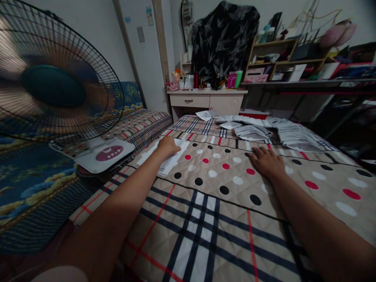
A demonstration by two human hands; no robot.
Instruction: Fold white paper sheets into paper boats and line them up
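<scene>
- Curled left hand point(169, 147) atop sheets point(176, 158); actual pinch hidden, cannot tell.
- Right hand point(266, 160) flat, open, empty, on quilt point(211, 184).
- Sheets' long axis roughly along left forearm; well apart from right hand.

both forearms bare — left hand point(168, 145) and right hand point(266, 160) bare too.
</scene>
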